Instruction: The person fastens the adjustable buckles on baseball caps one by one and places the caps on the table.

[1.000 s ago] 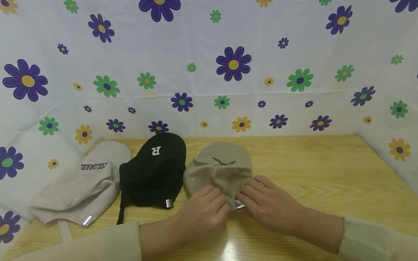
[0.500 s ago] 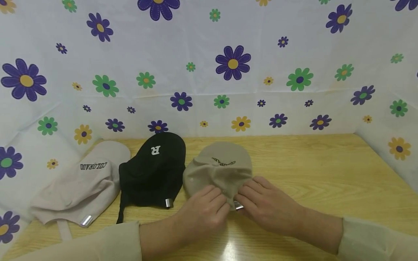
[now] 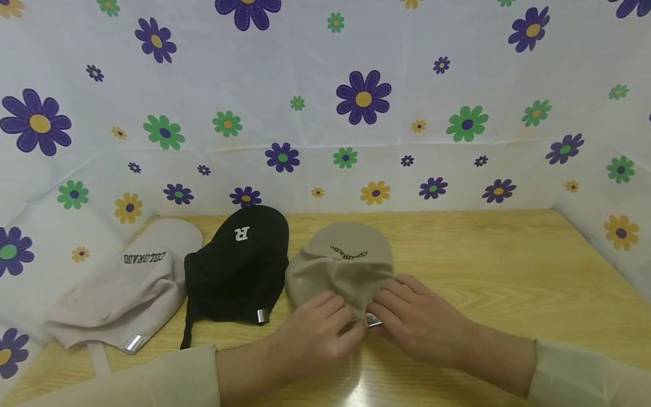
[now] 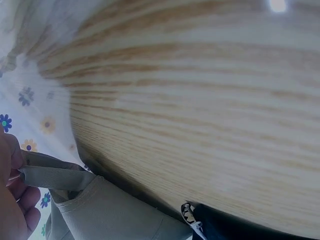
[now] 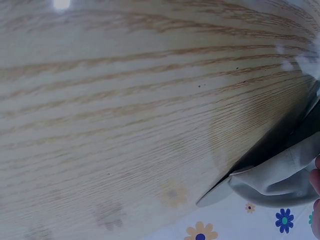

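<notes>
A khaki baseball cap (image 3: 351, 240) with dark COLORADO lettering lies on the table, its brim toward the back wall. My left hand (image 3: 317, 333) pinches the cap's back strap (image 4: 55, 177), which the left wrist view shows stretched from the fingertips to the cap. On the other side of the back opening, my right hand (image 3: 422, 322) grips the cap's edge beside a silver buckle (image 3: 373, 320). Only fingertips (image 5: 316, 180) of that hand show in the right wrist view, against the fabric. Both thumbs are largely hidden.
Left of the khaki cap lies a black cap (image 3: 244, 271) with a white R, almost touching it. Farther left is a pale pinkish COLORADO cap (image 3: 132, 277) with its strap hanging loose. The wooden table (image 3: 488, 254) meets a white flowered cloth (image 3: 407, 45) behind.
My left hand has shifted slightly, its thumb and index finger now reaching right, closer to the buckle. The right hand and the caps stay nearly where they were.
</notes>
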`<state>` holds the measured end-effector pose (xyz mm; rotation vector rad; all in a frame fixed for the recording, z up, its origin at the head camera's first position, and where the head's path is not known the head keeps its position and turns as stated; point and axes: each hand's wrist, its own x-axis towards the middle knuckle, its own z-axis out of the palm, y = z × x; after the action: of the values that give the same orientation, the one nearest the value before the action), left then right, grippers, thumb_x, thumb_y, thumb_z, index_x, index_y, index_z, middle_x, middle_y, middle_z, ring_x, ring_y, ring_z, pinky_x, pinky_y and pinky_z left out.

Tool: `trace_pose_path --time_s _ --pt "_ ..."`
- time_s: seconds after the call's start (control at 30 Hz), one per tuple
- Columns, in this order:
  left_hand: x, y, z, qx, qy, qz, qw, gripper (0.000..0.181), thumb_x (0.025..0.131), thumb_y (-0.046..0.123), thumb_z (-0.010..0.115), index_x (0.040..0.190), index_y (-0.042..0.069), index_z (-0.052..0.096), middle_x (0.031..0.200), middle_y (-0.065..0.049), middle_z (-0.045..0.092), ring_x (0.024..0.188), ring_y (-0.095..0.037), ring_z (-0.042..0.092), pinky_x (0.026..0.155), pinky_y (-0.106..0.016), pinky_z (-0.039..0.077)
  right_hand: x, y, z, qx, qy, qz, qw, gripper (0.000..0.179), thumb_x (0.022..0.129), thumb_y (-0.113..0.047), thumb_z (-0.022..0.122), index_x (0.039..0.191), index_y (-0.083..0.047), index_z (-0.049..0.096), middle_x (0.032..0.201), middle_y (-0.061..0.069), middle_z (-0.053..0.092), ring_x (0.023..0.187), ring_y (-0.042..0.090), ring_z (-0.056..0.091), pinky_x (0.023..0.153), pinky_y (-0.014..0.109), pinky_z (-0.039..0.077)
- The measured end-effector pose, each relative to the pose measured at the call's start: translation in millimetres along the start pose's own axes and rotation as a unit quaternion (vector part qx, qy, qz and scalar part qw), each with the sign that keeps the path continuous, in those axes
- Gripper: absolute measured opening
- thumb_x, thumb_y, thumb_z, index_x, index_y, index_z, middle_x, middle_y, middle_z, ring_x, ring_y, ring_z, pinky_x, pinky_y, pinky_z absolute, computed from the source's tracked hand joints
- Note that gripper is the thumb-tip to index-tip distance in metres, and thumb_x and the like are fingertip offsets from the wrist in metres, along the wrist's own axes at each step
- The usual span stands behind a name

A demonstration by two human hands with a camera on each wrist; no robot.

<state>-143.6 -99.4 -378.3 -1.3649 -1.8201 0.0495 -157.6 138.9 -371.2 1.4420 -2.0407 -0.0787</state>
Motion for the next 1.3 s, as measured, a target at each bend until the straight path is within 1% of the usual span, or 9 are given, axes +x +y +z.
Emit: trace_pose_path --time_s 0.3,0.4,0.57,0.7,0.83,1.0,1.17,1.23,1.3 --pt "2.0 -1.1 -1.4 0.002 -0.005 0.009 0.9999 0.027 0.098 0.007 0.046 0.091 0.011 0.072 0.081 0.001 0.064 0.075 -0.014 0.062 0.075 -0.027 0.052 -0.5 0.4 0.8 0.001 0.005 0.001 1.0 0.041 0.109 -0.029 0.029 0.11 -0.009 0.065 0.105 0.002 0.065 0.1 0.02 0.058 0.089 0.036 0.045" --pt "3.1 -0.8 -1.7 0.001 -0.004 0.008 1.0 0.029 0.097 0.006 0.045 0.091 0.011 0.073 0.081 0.001 0.065 0.075 -0.014 0.062 0.076 -0.027 0.052 -0.2 -0.1 1.3 0.005 0.001 -0.001 1.0 0.037 0.108 -0.029 0.034 0.11 -0.009 0.064 0.105 0.001 0.064 0.1 0.019 0.058 0.09 0.035 0.045" --pt "4.0 -0.5 -1.3 -0.003 0.005 0.006 1.0 0.029 0.096 0.004 0.045 0.089 0.011 0.072 0.079 0.001 0.063 0.074 -0.013 0.061 0.076 -0.026 0.052 1.1 -1.5 2.1 0.007 0.01 -0.01 0.9999 0.032 0.106 -0.03 0.04 0.109 -0.009 0.064 0.104 0.001 0.063 0.101 0.018 0.058 0.091 0.034 0.045" --pt "4.9 -0.3 -0.4 -0.005 0.011 0.006 0.9999 0.027 0.095 0.003 0.047 0.086 0.011 0.071 0.078 0.001 0.063 0.073 -0.013 0.061 0.076 -0.027 0.052 2.9 -2.3 2.5 0.008 0.023 -0.013 0.9996 0.035 0.108 -0.03 0.036 0.108 -0.009 0.064 0.103 0.001 0.063 0.1 0.018 0.058 0.09 0.034 0.045" --pt "5.8 0.4 0.1 -0.007 0.013 0.007 0.9999 0.027 0.098 0.005 0.046 0.085 0.011 0.069 0.077 0.001 0.062 0.072 -0.014 0.06 0.076 -0.027 0.052 5.2 -3.6 2.4 0.01 0.026 -0.015 0.9995 0.037 0.109 -0.03 0.033 0.107 -0.009 0.063 0.103 0.001 0.063 0.099 0.018 0.058 0.09 0.034 0.045" --pt "5.9 1.1 -0.1 -0.012 0.014 0.003 0.9998 0.029 0.099 0.004 0.044 0.085 0.01 0.069 0.077 0.001 0.062 0.072 -0.013 0.06 0.075 -0.027 0.052 5.9 -3.5 0.7 0.014 0.018 -0.009 0.9997 0.035 0.108 -0.031 0.035 0.108 -0.01 0.063 0.104 0.001 0.063 0.101 0.018 0.058 0.09 0.035 0.045" --pt "6.0 0.9 -0.5 -0.008 0.015 0.0 0.9998 0.026 0.098 0.005 0.048 0.085 0.011 0.069 0.076 0.002 0.062 0.073 -0.013 0.06 0.075 -0.026 0.052 4.6 0.7 -2.8 0.025 0.003 0.003 0.9997 0.03 0.102 -0.034 0.046 0.11 -0.01 0.064 0.106 0.0 0.064 0.102 0.018 0.058 0.09 0.037 0.044" --pt "6.0 0.8 -0.8 -0.006 0.016 0.001 0.9999 0.024 0.098 0.007 0.049 0.085 0.011 0.069 0.076 0.002 0.062 0.073 -0.013 0.06 0.076 -0.026 0.052 3.7 2.4 -4.1 0.031 -0.003 0.005 0.9995 0.029 0.097 -0.033 0.051 0.109 -0.01 0.064 0.106 0.001 0.064 0.101 0.019 0.058 0.091 0.039 0.044" --pt "5.9 0.9 -0.9 -0.006 0.015 0.001 0.9999 0.024 0.098 0.008 0.05 0.085 0.012 0.069 0.076 0.002 0.062 0.072 -0.013 0.06 0.075 -0.026 0.052 2.6 3.6 -4.5 0.032 -0.006 0.001 0.9995 0.03 0.091 -0.03 0.052 0.108 -0.01 0.065 0.106 0.001 0.065 0.101 0.019 0.058 0.091 0.041 0.044"
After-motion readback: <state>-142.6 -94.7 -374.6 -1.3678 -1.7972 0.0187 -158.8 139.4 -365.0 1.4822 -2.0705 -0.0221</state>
